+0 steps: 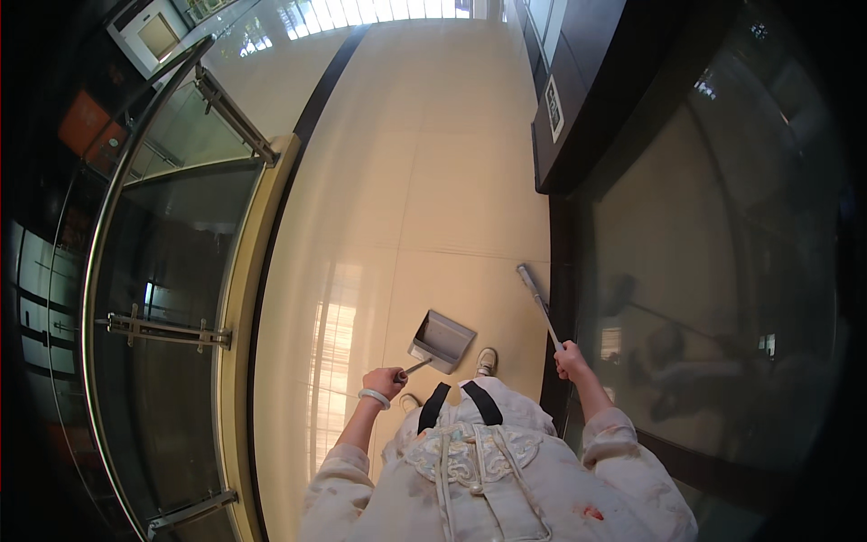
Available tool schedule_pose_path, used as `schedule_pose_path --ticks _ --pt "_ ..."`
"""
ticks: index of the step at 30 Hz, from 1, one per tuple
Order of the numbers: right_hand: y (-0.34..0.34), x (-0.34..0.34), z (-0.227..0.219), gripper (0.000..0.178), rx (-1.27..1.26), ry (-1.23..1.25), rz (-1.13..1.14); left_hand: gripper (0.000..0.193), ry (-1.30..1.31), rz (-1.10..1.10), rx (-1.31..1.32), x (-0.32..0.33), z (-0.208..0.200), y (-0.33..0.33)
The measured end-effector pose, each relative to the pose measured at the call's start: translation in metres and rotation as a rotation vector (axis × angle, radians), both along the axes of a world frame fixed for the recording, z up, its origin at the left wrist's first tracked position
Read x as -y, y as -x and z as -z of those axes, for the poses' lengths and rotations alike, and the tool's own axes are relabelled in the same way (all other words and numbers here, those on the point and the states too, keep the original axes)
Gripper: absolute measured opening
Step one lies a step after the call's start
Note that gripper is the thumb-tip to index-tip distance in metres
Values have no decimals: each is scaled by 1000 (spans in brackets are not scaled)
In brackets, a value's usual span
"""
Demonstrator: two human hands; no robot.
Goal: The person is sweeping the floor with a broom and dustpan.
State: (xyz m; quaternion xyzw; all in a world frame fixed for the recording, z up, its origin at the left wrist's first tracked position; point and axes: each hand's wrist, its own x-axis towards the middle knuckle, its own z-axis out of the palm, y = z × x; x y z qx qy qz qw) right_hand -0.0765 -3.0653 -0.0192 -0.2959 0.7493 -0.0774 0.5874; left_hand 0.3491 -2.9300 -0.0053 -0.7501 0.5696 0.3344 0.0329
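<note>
My left hand [384, 383] is closed round the handle of a grey long-handled dustpan [442, 340]. The pan is low in front of my feet, its inside facing up; whether it touches the floor I cannot tell. On the right, my right hand [570, 360] grips the pole of a broom [543, 305] with a narrow grey head. This pole slants forward and left, and the head lies close to the dark strip along the right wall. Dustpan and broom are apart from each other.
A glass railing with a curved metal handrail [90, 271] runs along the left. Glossy beige tiles [406, 181] stretch ahead. To the right stand a dark pillar [578, 99] and a reflective dark glass panel [713, 271]. My shoe [487, 361] is just behind the dustpan.
</note>
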Motion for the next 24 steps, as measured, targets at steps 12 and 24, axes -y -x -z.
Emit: schedule_pose_path --ticks 12,24 --pt "18 -8 8 41 181 -141 -214 15 46 93 -86 94 38 106" --pt "75 73 15 31 -11 3 -6 17 95 177 -79 126 39 99"
